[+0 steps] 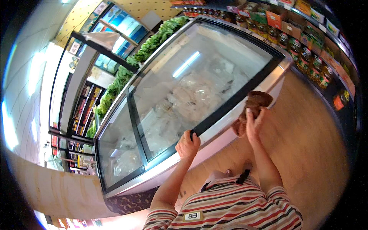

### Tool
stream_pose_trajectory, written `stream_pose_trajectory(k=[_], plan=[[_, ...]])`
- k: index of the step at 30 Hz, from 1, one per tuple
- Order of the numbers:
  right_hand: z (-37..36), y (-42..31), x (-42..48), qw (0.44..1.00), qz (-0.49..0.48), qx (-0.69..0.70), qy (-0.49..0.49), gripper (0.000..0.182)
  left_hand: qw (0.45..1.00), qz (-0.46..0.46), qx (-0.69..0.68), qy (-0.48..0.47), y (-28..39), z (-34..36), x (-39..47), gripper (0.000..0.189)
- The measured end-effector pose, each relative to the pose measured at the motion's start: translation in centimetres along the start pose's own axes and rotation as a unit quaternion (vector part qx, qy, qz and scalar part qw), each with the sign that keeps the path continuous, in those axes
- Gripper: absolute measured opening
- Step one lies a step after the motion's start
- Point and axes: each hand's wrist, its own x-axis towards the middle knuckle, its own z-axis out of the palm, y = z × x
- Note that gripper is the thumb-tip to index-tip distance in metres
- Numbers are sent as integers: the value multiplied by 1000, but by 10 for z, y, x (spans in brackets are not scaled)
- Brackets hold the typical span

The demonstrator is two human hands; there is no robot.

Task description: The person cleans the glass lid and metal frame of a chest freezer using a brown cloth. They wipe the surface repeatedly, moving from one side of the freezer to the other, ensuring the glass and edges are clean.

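Before me stands a chest freezer (241, 110) with sliding glass lids in black frames. My left hand (188, 146) grips the black edge of the larger glass lid (207, 54) at its near side. A crumpled brown cloth (258, 99) is bunched in my right hand (254, 123), beside the freezer's near rim towards its right end. Through the glass, clear plastic bags (192, 95) of frozen goods show, their contents hard to make out. The smaller glass lid (120, 152) lies to the left, and both lids look closed. A ceiling light reflects in the larger pane.
Leafy green vegetables (120, 82) line the freezer's far side. Shelves with bottles of oil (306, 56) and cardboard boxes (290, 27) curve along the right. A pale pillar (63, 192) stands at the left, near a dark patterned cloth (129, 201). Brown floor (304, 138) lies to my right.
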Motion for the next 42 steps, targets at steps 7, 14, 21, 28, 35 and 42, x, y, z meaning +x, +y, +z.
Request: stream_pose_trajectory(k=[7,14,21,28,35,42], plan=[[14,-11,-95,970,-62,88,-219,48,999,25,22,33,-10,6,-4,20],[9,-10,-119,936,-47,102,-333,42,999,24,30,-12,-8,0,-2,22],[-14,40,-14,977,124,161,61,36,998,32,44,-18,-9,-1,1,23],[-49,42,114,935,84,273,210,31,998,43,46,-8,-7,-1,2,24],[-35,101,152,948,232,159,149,32,998,36,53,-24,-9,-2,0,23],[54,80,-35,911,298,213,189,34,998,35,51,-27,-14,-1,-2,21]])
